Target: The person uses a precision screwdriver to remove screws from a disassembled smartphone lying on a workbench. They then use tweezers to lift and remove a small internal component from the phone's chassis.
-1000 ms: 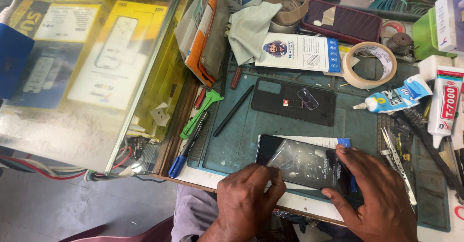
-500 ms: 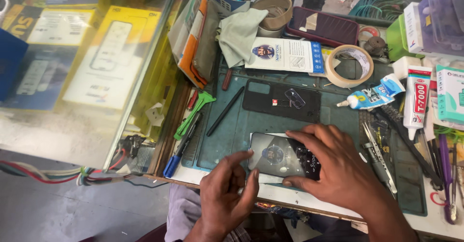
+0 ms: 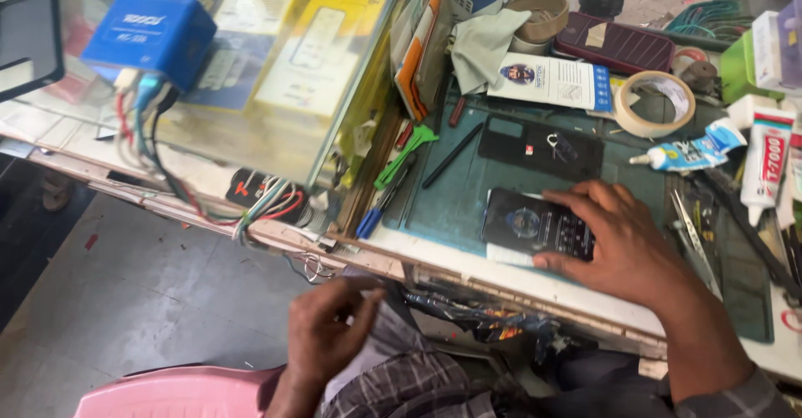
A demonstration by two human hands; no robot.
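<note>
The fingers (image 3: 576,203) of the right hand (image 3: 622,247) are spread apart and laid flat on a dark phone (image 3: 528,224), which is pressed down rather than gripped, with the thumb set at its near edge. The phone is found face up on a green cutting mat (image 3: 455,205) near the front edge of the tabletop (image 3: 468,269). The left hand (image 3: 327,334) is held low over the lap, away from the tabletop, with its fingers curled loosely together; whether anything is pinched in them cannot be told. Just beyond the phone a black back cover (image 3: 535,146) is seen on the mat, with a black pen (image 3: 451,156) and green plastic tools (image 3: 405,155) to its left. A tape roll (image 3: 656,103) and a glue tube (image 3: 689,152) are placed farther right.
</note>
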